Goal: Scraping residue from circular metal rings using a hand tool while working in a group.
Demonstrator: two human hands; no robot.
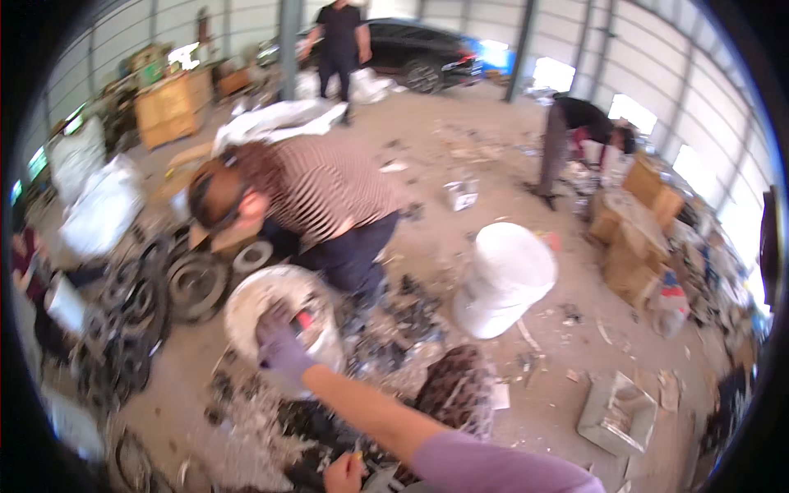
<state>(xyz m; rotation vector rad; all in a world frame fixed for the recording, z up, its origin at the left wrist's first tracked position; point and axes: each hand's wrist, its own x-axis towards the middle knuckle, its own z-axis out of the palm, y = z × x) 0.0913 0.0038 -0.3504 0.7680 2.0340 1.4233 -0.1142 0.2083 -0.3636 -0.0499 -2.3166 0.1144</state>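
Observation:
My right hand (283,338), in a grey-purple glove with dark fingertips, reaches over a white bucket (238,316). Its fingers look stretched out, though blurred. Right beside them, inside the bucket, is a small red-and-black piece (305,320); I cannot tell whether they touch. Pale and dark bits lie around it in the bucket. Low in the picture, my left hand (343,474) is closed, with a small yellowish spot at its fingers; what it holds is too small to name. Dark scraps (329,440) lie on the floor near that hand.
Across the bucket, a person in a striped top (329,189) bends low. Dark rings (197,283) pile up at left. White stacked buckets (503,283) stand to the right, near a square metal piece (620,413). Cardboard boxes (633,238) and a stooping person (567,144) are farther off.

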